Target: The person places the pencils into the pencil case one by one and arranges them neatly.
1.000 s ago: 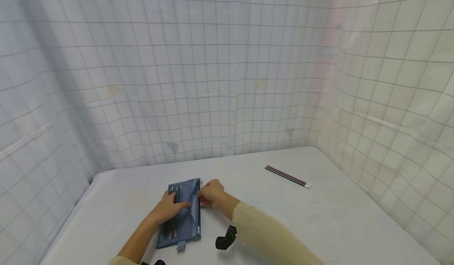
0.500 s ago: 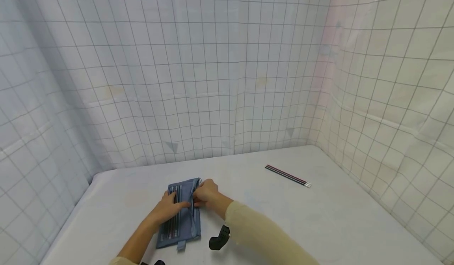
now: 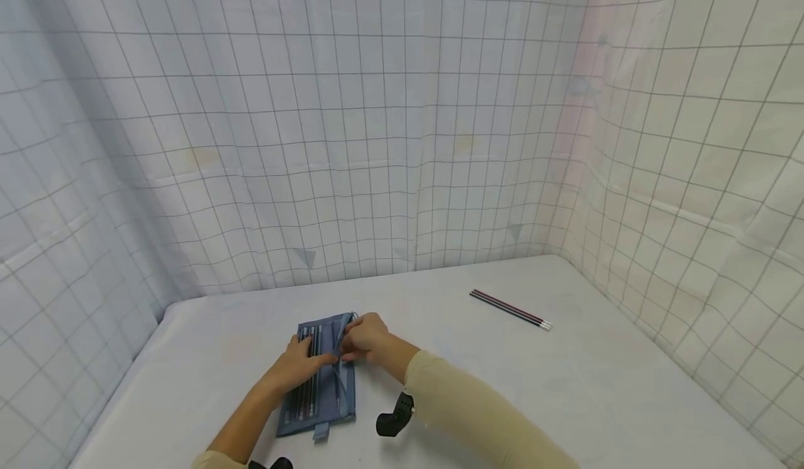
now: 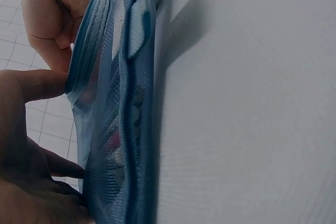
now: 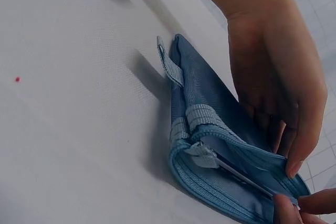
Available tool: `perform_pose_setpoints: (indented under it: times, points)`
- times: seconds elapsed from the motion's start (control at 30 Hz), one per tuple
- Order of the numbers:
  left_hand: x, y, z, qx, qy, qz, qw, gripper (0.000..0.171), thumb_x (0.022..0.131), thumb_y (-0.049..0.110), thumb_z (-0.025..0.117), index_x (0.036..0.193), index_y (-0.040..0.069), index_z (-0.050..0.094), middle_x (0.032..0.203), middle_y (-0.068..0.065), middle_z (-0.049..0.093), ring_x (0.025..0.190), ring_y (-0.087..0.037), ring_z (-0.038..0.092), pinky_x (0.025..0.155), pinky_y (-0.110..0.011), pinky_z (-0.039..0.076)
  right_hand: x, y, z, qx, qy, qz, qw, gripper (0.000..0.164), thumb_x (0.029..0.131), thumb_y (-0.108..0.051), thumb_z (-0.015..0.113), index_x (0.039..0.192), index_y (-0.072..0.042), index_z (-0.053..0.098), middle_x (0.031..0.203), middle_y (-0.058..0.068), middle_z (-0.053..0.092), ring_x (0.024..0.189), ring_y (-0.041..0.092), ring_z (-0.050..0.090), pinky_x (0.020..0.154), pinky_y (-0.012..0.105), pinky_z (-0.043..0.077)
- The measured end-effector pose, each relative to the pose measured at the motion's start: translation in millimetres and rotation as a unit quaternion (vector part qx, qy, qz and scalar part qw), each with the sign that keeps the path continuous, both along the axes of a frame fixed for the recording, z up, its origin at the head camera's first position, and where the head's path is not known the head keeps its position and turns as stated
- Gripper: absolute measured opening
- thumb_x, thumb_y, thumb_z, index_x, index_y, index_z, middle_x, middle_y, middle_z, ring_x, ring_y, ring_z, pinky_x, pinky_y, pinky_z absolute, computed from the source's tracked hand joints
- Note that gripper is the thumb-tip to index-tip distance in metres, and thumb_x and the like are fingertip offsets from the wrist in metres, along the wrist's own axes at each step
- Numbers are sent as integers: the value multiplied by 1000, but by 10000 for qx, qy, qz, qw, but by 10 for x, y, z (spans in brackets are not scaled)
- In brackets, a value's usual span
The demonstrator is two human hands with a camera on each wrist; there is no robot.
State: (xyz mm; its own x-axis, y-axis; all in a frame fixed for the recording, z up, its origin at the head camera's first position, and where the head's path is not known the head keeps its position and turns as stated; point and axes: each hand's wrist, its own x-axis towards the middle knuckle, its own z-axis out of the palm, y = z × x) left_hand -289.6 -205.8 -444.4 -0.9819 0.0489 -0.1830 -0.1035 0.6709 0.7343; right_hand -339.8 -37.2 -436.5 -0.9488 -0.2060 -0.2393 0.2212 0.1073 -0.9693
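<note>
A blue mesh pencil case (image 3: pixel 327 398) lies on the white table, its zip side open; several pencils show through its mesh. My left hand (image 3: pixel 300 370) rests on the case with fingers spread. Its thumb presses the near edge of the zip (image 5: pixel 283 163), and the opening gapes below it. My right hand (image 3: pixel 369 338) is at the opening on the case's right side. Inside the gap lies a slim dark pencil (image 5: pixel 244 176), and my right fingertips (image 5: pixel 283 209) pinch it near one end. In the left wrist view the case (image 4: pixel 100 40) partly hides the right hand.
Several dark and red pencils (image 3: pixel 510 310) with pale ends lie side by side at the back right of the table (image 3: pixel 603 385). Sheets with a grid pattern (image 3: pixel 377 141) hang behind and at both sides. A black wrist camera (image 3: pixel 396 420) juts under my right sleeve.
My right hand has moved slightly left, from the case's right edge into its opening, and the pencil that lay along that edge is now inside. My left hand has stayed on the case.
</note>
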Motion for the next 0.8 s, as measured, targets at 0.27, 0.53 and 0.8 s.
perform_pose_setpoints:
  times: [0.27,0.53,0.8]
  points:
    - [-13,9,-8,-61,2,56,10000,99,95,44,66,153,-21,19,159,-46,-1,144,-65,7,114,-73,15,-29,45,11,29,-6,154,9999,19,88,12,72,104,1,70,86,15,70,76,24,71,64,36,62]
    - [-24,-8,-31,-35,-58,77,9999,101,95,46,67,154,-20,18,158,-46,-3,144,-65,6,112,-75,15,-14,102,110,435,135,338,9984,14,90,9,72,103,2,72,88,11,70,80,26,73,66,40,63]
    - [-14,-22,-39,-21,-74,69,9999,105,94,52,67,154,-19,18,157,-47,-4,143,-67,5,112,-76,15,-38,213,187,465,227,656,9965,17,89,6,75,106,4,73,93,10,72,88,31,74,70,43,63]
